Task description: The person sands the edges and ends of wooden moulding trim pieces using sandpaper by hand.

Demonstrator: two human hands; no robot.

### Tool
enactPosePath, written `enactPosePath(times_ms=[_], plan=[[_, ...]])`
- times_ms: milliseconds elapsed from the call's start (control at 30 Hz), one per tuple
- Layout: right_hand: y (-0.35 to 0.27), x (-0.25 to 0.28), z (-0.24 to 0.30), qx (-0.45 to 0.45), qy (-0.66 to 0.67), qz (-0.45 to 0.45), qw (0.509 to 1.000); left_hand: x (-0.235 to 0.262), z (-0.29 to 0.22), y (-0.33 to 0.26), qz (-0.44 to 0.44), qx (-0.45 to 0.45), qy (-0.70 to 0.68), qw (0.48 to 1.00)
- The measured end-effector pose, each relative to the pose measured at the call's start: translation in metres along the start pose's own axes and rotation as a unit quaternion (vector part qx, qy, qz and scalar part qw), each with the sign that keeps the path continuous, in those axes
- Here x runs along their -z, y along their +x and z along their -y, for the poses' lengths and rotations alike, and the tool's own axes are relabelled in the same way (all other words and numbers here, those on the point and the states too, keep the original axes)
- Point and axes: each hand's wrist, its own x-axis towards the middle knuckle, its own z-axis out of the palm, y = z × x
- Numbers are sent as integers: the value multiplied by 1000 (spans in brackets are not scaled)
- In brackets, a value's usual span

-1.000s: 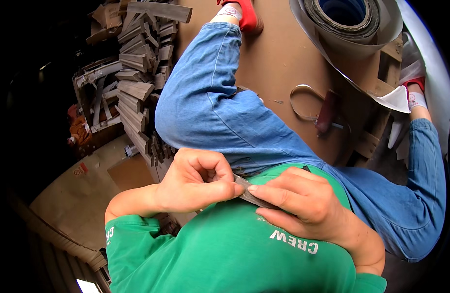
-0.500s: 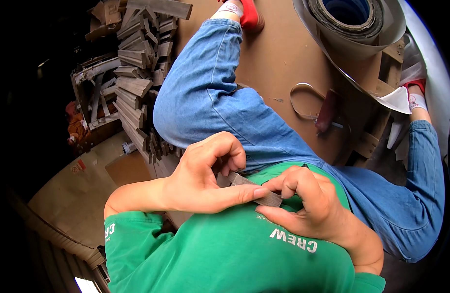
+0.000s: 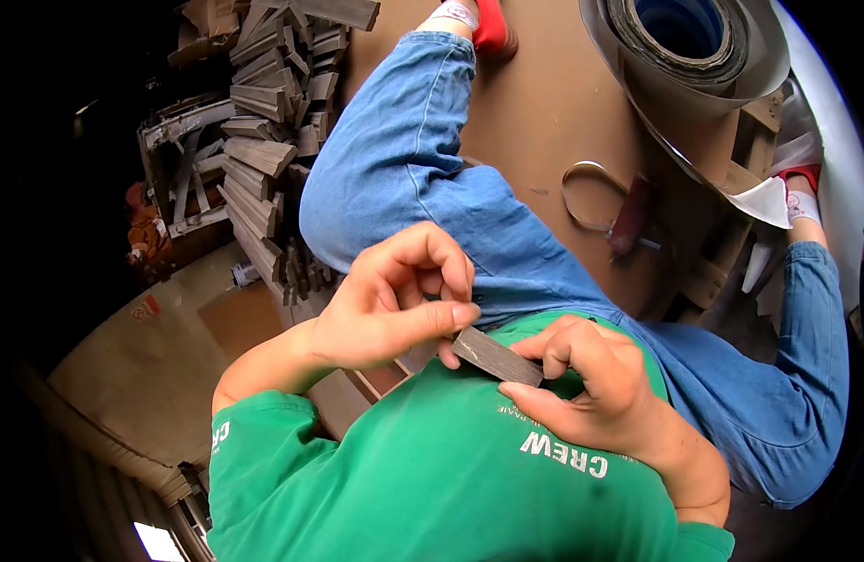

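A short, flat grey-brown piece with a wood-grain look (image 3: pixel 499 357) lies slantwise over my green shirt. My right hand (image 3: pixel 596 379) pinches its lower right end between thumb and fingers. At the upper left end is my left hand (image 3: pixel 399 300), fingers curled and the thumb tip against the index fingertip. Anything in that pinch is too small or hidden to make out. Another left fingertip shows beside the piece's end; whether it touches cannot be told. A pale mark runs along the face of the piece near that end.
Many grey profile strips (image 3: pixel 258 155) are heaped at the left beside an open cardboard box (image 3: pixel 204 28). A large roll of sheet (image 3: pixel 680 70) stands at the upper right by a wooden pallet (image 3: pixel 755 140). A dark red tool (image 3: pixel 630 217) and a band loop (image 3: pixel 565 194) lie on the brown surface.
My left thumb has slid off the face of the piece, and the left hand has moved up toward its upper end. More of the piece shows; my right hand keeps its pinch.
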Motion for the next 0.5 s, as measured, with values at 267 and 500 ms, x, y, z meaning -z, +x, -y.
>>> enactPosePath(times_ms=[267,500], plan=[[5,4,-1,-14,-16,0,1000,8,25,13,88,-256,306,912],[-7,19,-31,-90,-2,-84,992,12,53,60,125,-259,246,926]])
